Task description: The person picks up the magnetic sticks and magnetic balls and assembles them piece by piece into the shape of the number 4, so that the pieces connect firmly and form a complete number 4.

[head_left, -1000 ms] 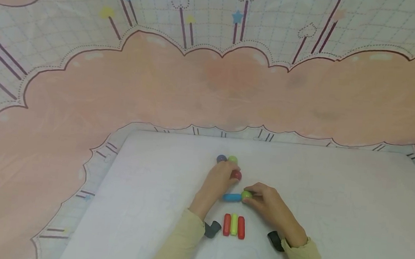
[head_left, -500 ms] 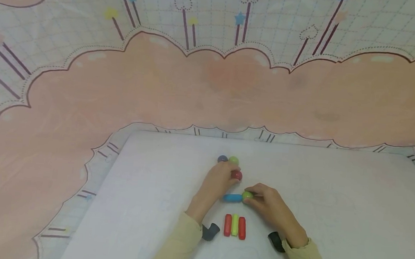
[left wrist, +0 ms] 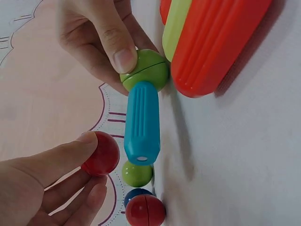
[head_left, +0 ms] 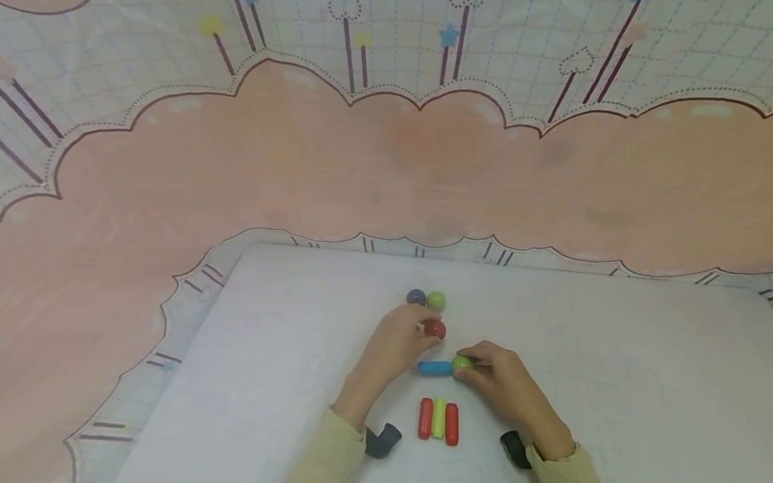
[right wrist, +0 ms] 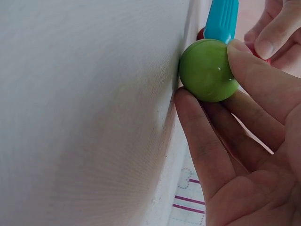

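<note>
My left hand (head_left: 388, 341) pinches a red ball (head_left: 435, 329) between thumb and fingers. In the left wrist view that red ball (left wrist: 101, 153) is apart from the free end of a blue ridged rod (left wrist: 142, 123). The rod's other end meets a green ball (right wrist: 209, 70), which my right hand (head_left: 505, 378) grips with its thumb and fingertips. Ball and rod form one straight piece, lying crosswise close over the white table in the head view. The free rod end, with a small pale dot in its middle, faces the left hand.
Beyond the left hand sit a dark blue ball (head_left: 416, 297) and another green ball (head_left: 436, 301). Another red ball (left wrist: 146, 210) beside them shows in the left wrist view. Nearer, two red rods (head_left: 425, 418) flank a yellow-green rod (head_left: 438, 419) on the white table (head_left: 654, 411).
My left hand has drawn slightly left with the red ball, uncovering more of the far green ball. The right hand, its green ball and the blue rod have stayed nearly still.
</note>
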A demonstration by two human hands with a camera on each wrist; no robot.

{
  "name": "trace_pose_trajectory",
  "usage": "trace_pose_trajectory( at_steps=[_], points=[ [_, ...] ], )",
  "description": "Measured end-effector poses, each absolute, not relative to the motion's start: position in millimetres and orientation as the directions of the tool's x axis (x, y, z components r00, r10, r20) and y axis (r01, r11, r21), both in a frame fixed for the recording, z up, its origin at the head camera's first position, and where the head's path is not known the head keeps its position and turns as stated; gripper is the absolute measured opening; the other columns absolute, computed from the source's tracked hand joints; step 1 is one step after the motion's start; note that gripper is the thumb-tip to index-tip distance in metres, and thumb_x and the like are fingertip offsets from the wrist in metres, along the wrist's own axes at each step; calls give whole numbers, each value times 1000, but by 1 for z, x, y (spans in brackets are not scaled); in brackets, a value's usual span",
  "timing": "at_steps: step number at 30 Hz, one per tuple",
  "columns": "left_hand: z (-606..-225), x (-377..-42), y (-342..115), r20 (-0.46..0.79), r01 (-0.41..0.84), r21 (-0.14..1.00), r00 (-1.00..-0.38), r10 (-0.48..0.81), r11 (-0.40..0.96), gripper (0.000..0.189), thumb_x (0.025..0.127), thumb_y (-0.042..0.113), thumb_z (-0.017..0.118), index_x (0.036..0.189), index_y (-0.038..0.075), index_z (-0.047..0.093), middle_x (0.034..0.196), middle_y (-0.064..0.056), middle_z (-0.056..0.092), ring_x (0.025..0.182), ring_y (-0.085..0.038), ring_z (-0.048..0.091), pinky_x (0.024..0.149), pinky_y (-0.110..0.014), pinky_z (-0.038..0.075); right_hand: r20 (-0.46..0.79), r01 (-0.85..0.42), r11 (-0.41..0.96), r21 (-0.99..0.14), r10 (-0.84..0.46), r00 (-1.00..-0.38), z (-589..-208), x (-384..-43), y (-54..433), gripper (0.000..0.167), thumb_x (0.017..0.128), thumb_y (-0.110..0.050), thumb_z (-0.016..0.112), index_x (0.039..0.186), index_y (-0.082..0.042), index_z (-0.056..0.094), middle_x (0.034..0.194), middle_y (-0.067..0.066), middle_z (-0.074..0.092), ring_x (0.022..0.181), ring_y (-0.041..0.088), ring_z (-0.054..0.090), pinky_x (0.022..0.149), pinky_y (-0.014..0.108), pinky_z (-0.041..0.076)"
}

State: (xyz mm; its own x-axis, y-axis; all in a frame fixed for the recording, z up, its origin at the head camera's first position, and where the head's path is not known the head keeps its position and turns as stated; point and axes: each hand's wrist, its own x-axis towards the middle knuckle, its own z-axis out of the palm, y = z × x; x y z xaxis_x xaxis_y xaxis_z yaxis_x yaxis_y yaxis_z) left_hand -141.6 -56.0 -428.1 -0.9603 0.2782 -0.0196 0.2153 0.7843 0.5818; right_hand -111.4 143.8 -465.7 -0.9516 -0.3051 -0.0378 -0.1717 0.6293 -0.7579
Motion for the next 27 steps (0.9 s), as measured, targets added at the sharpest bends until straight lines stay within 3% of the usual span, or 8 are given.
trace_pose_trajectory(
  at_steps=[5,13,27],
  points=[
    [-424,-137,-62,-20,203,602,-963,269,772,38,87,21,77,124,16,68,116,-1,69,103,-17,62,92,-32,55,-36,-176,631,-755,-308,-951,-465,-111,144,31,88,-17,76,116,-7,71,108,1,71,100,17,68,91,40,57],
    [-419,-129,-74,-4,203,630,-964,265,750,40,86,18,78,125,16,67,122,-2,67,114,-21,62,98,-37,53,-30,-188,629,-754,-318,-948,-466,-111,145,30,88,-17,75,116,-7,71,106,0,71,100,17,68,91,40,57],
    [-424,-117,-89,5,174,663,-973,229,728,40,85,19,79,123,15,68,125,-3,67,106,-19,65,91,-34,56,-23,-183,633,-752,-303,-953,-466,-111,144,31,87,-17,77,116,-7,71,106,1,71,99,17,69,91,39,57]
  ],
)
